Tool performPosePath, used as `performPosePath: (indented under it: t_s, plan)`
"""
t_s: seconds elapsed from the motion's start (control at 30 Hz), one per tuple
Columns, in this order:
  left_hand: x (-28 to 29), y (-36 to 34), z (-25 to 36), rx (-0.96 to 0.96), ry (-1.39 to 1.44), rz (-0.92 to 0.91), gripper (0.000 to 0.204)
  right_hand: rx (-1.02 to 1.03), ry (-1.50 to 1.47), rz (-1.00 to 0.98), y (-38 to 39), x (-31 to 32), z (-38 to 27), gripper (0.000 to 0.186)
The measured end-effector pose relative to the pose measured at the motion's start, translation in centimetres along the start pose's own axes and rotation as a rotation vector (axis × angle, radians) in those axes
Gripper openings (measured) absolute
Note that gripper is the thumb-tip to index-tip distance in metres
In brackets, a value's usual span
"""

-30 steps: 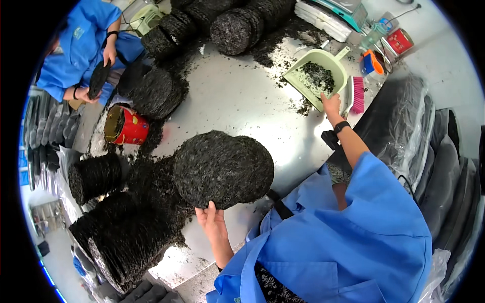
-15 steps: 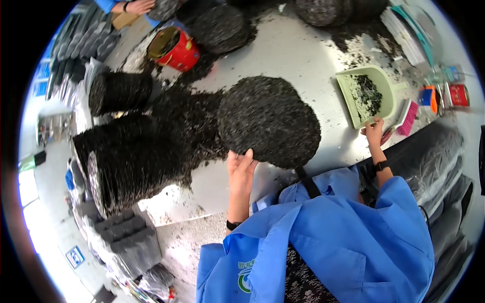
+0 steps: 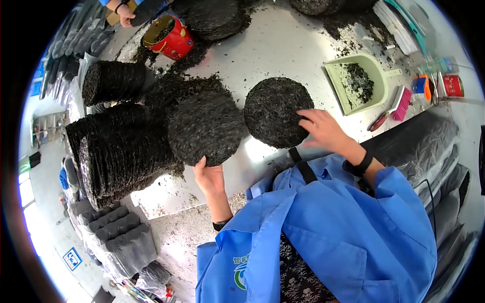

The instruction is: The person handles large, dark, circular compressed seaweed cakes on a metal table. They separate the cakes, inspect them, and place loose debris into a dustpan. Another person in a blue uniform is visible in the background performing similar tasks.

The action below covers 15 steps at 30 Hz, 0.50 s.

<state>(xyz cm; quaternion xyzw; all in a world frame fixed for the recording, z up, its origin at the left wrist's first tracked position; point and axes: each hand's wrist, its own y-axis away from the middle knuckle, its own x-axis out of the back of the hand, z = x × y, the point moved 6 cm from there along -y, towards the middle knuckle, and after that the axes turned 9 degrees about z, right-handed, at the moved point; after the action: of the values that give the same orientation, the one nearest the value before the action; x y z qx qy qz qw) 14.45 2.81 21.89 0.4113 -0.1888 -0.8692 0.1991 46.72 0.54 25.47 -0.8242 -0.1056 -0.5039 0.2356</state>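
My left hand (image 3: 209,179) grips a round, dark dried seaweed cake (image 3: 206,129) at its near edge, thumb on top. The cake is slightly blurred, and its left side overlaps a heap of dark seaweed scraps. Just to its right is a second seaweed cake (image 3: 278,112) on the pale table. My right hand (image 3: 326,131) reaches over that cake's right edge, fingers stretched out and apart, with the fingertips on its surface.
Rows of stacked seaweed cakes (image 3: 126,161) lie on the left. A red bucket (image 3: 177,43) stands at the far left. Rightward are a pale green dustpan (image 3: 381,83) with dark scraps, a pink-bristled brush (image 3: 401,103) and an orange-and-blue roll (image 3: 421,87). Another person's hand (image 3: 126,16) shows top left.
My left hand has carried its seaweed cake leftward, and a second cake now shows on the table. My right hand has left the dustpan and moved left to this cake.
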Motion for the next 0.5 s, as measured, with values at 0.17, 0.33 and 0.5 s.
performPosePath:
  t_s: [0.17,0.33,0.5]
  plan:
    - [0.2,1.4,1.6,0.042,0.027,-0.046,0.054,0.039,0.105,-0.197,-1.7,-3.1,-1.7,0.076]
    - [1.2,1.2,1.2,0.032,0.082,-0.042,0.058,0.086,0.091,-0.241,-2.0,-3.4,-1.4,0.070]
    - [0.8,1.1,1.3,0.032,0.084,-0.041,0.056,0.130,0.123,-0.273,-1.9,-3.2,-1.6,0.054]
